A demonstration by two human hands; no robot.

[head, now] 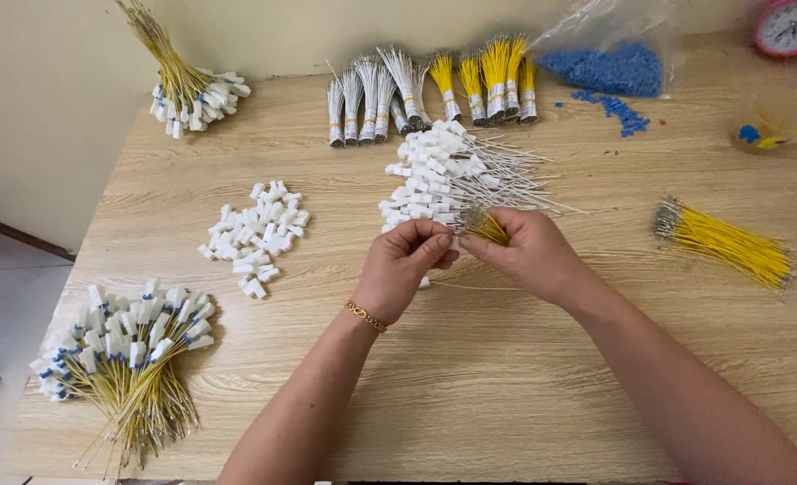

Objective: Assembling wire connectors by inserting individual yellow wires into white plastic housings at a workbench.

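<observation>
A: Nearest, at seven o'clock?

B: Fan of yellow wires [129, 377] tipped with white plugs, flat on the table [470, 395].

A: And centre?

B: Left hand [405, 269], gold bracelet [366, 316] at the wrist, thumb and fingers pinched shut on something small; too hidden to name. Right hand [528, 254] just beside, at three o'clock from it, fingertips nearly touching the left's, closed on a short yellow bunch [488, 227] sticking out toward eleven o'clock.

A: Left of the hands?

B: Loose white plugs [256, 235] heaped at nine o'clock, well apart from both hands.

A: Right?

B: Yellow wire bundle [726, 244] at three o'clock, lying slantwise, metal ends toward the hands.

A: Just past the hands?

B: Pile of white wires [457, 175] with white plugs at twelve o'clock, just beyond the fingertips, thin ends splayed toward three o'clock.

A: Farther back?

B: Row of banded bundles [434, 90] along the far edge at twelve o'clock: white ones to the left, yellow ones to the right. Clear bag of blue bits [609, 67] at one o'clock, a few spilled beside it. Another plugged yellow sheaf [183, 81] at eleven o'clock, wire ends leaning against the wall. Small dish [756, 135] with blue and yellow scraps at two o'clock. Pink clock [792, 25] in the far corner at two o'clock, partly cut off.
</observation>
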